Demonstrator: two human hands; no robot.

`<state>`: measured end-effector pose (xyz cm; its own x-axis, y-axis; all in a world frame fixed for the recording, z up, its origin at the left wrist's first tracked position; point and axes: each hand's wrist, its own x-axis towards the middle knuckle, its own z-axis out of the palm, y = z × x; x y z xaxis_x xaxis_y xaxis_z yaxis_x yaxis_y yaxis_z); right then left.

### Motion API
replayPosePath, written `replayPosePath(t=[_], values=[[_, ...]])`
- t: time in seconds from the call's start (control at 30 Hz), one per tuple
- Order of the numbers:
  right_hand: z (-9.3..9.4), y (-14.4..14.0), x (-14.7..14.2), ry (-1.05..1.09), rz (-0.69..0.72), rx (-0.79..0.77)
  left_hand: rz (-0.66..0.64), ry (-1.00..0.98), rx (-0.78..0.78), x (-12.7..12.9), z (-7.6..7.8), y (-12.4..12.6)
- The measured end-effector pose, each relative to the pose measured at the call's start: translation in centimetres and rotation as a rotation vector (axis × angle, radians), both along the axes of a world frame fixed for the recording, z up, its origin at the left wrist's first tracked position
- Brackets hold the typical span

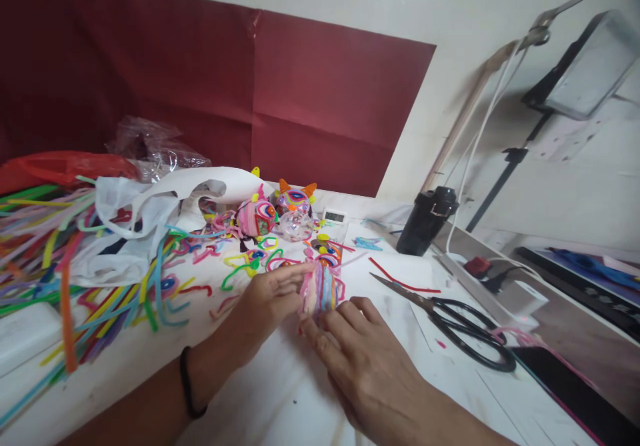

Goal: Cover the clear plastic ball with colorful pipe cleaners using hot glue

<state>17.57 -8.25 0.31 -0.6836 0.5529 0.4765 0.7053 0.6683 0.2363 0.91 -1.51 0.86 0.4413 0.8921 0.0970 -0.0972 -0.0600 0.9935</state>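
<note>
Both hands pinched one fuzzy bundle (320, 289); left hand (267, 299) closed on its side, right hand (357, 353) fingers loosely touching; probably light, soft, best held mid-body.

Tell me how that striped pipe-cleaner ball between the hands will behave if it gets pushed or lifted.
The pipe-cleaner ball looks wound from fuzzy stems, so it is probably light and squashy rather than brittle. Its rounded shape suggests it may roll on the white table once released. The fuzzy surface likely grips well against the left hand and right hand.
</note>
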Motion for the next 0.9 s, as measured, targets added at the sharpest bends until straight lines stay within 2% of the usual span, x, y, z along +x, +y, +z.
replayPosePath(t=[0.1,0.2,0.3,0.43,0.67,0.8,0.9], values=[[-0.1,-0.1,0.0,0.007,0.008,-0.001,-0.005,0.025,0.018,0.0,-0.1,0.0],[0.3,-0.4,0.4,0.061,0.015,-0.074,-0.016,0.032,0.015,0.0,0.0,0.0],[1.3,-0.3,1.1,0.221,0.017,-0.160,-0.032,0.019,-0.012,0.0,0.2,-0.2],[2.8,1.1,2.1,0.367,0.032,-0.168,-0.052,-0.007,-0.034,0.1,0.2,-0.2],[3.9,4.1,2.6,0.223,0.153,-0.146,-0.037,-0.040,-0.028,0.1,0.1,-0.2],[3.8,4.8,3.0,0.131,0.187,-0.126,-0.056,-0.040,-0.031,0.1,0.1,0.0],[4.0,5.0,3.2,0.059,0.215,-0.055,-0.063,-0.027,-0.030,0.0,-0.1,0.1]])
